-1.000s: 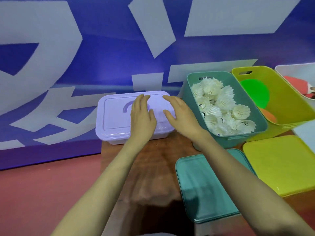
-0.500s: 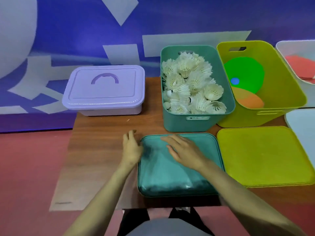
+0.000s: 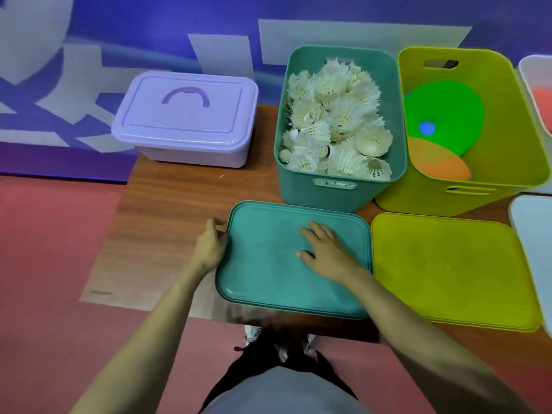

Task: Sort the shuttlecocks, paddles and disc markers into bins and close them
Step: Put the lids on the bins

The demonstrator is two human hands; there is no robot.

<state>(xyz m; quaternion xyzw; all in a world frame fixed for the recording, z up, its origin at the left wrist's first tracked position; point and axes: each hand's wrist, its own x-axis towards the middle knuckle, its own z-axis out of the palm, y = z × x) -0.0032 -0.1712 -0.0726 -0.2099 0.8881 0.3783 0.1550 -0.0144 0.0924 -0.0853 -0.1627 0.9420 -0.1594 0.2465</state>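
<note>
Lying flat on the brown wood-grain table (image 3: 167, 210) at lower centre, the rounded-rectangle teal plastic lid (image 3: 268, 282) is the thing in hand. The right hand (image 3: 328, 252) rests on top of it with fingers straight and spread, pressing rather than gripping. The left hand (image 3: 209, 249) sits at the lid's left rim with fingers curled against the edge; whether they have hooked under it I cannot tell.

The lid looks light, thin and stiff enough to carry by two opposite edges, though its smooth top gives a flat palm little purchase. The raised rim is the better place to grip.

Just right of it lies a matching yellow-green plastic lid (image 3: 448, 270), and a white lid (image 3: 534, 234) is cut off at the right edge.

Behind them, at upper centre, the open teal plastic bin (image 3: 316, 192) is heaped with white feathered shuttlecocks (image 3: 334, 127). These are fragile and springy, and some stand near the rim, so the lid may need gentle seating.

Touching it on the right, the yellow-green plastic bin (image 3: 507, 138) holds a flat green disc marker (image 3: 448, 109) and an orange one (image 3: 436, 162). A white bin (image 3: 534, 73) at upper right shows something red inside.

At upper left, a lilac lidded box with an arched handle (image 3: 185, 115) is already closed.
</note>
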